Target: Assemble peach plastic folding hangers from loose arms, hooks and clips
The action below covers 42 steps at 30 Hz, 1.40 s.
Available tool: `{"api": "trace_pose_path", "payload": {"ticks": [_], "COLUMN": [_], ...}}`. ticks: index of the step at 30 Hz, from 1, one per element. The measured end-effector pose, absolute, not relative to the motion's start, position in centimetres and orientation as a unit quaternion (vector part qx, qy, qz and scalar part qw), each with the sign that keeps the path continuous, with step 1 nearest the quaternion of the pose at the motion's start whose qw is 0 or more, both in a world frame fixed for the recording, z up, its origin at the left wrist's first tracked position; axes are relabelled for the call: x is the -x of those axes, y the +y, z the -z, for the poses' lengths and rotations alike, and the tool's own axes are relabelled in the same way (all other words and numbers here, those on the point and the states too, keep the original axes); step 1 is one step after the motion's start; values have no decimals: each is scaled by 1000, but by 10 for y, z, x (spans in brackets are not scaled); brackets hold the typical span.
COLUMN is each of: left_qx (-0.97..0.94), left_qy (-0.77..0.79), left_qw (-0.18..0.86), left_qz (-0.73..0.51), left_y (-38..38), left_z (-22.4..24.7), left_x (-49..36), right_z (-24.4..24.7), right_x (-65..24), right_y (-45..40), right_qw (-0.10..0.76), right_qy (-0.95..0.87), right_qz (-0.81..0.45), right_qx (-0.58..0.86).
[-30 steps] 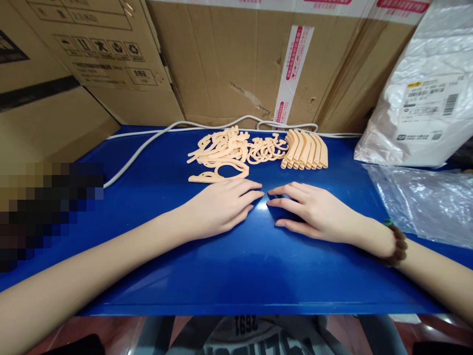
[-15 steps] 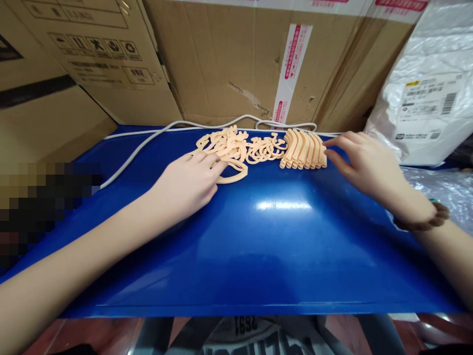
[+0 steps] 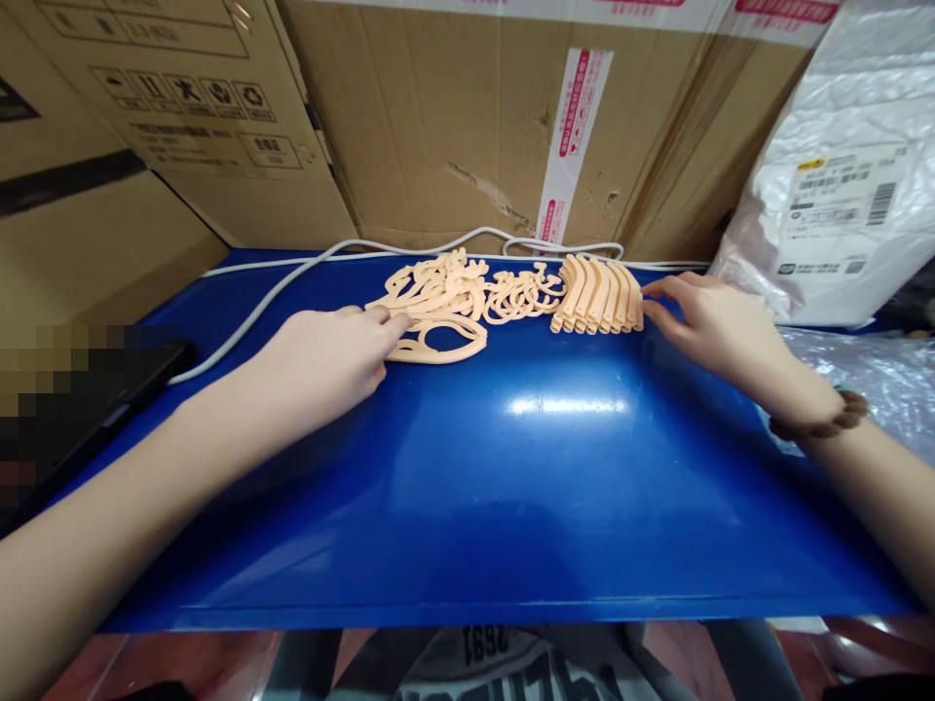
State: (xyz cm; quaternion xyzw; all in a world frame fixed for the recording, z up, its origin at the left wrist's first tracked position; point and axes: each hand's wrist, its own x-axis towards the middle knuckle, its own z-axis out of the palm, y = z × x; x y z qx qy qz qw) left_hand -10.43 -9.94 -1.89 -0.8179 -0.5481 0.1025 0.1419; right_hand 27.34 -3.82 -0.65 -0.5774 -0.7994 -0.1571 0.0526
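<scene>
Nearest, in front of the hooks (image 3: 511, 297) and below the edge of the blue desk (image 3: 562, 526), shows the person's grey printed shirt (image 3: 511, 674). Well to the left of the hooks lies a black object (image 3: 150, 382), partly hidden by pixelation and too obscured to identify. Well to their right a clear plastic bag (image 3: 887, 389) lies flat, partly behind the right arm, with a white labelled parcel (image 3: 833, 224) standing farther back. A white cord (image 3: 352, 244) loops just behind the hooks, and cardboard boxes (image 3: 438, 136) rise like a wall beyond it.

The left hand (image 3: 340, 355), left of the hooks, is loosely curled, fingertips over the left end of a looped piece (image 3: 454, 355); whether they grip it cannot be told. The right hand (image 3: 720, 316), right of the hooks, has thumb and forefinger parted, their tips at the outer end of a row of curved pieces (image 3: 599, 297), apparently touching it but gripping nothing. A brown bead bracelet (image 3: 822, 419) circles that wrist.

The looped piece lies front-left of the hooks, pale peach and smooth. The hooks are heaped together, the row stands neatly nested right beside them, and a tangled pile (image 3: 457, 287) sits immediately left.
</scene>
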Motion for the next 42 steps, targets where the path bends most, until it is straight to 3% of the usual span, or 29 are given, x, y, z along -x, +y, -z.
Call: {"api": "trace_pose_path", "payload": {"ticks": [9,14,21,30,42], "left_qx": [819,844,907,935,934], "left_qy": [-542,-498,-394,-337,-347], "left_qw": [156,200,96,50,46], "left_qz": [-109,-24,115,95,78], "left_y": [-101,-107,-117,-107,-105], "left_z": [18,25,44,50,47], "left_x": [103,79,44,14,10], "right_z": [14,15,1,-2,17], "right_x": [-275,-274,-275,-272,-272], "right_y": [-33,-32,-23,21,39], "right_qw": [69,82,64,14,38], "right_qy": [-809,-777,-760,-698,-694], "right_qz": [151,170,69,22,1], "right_qx": [565,600,643,716,719]}}
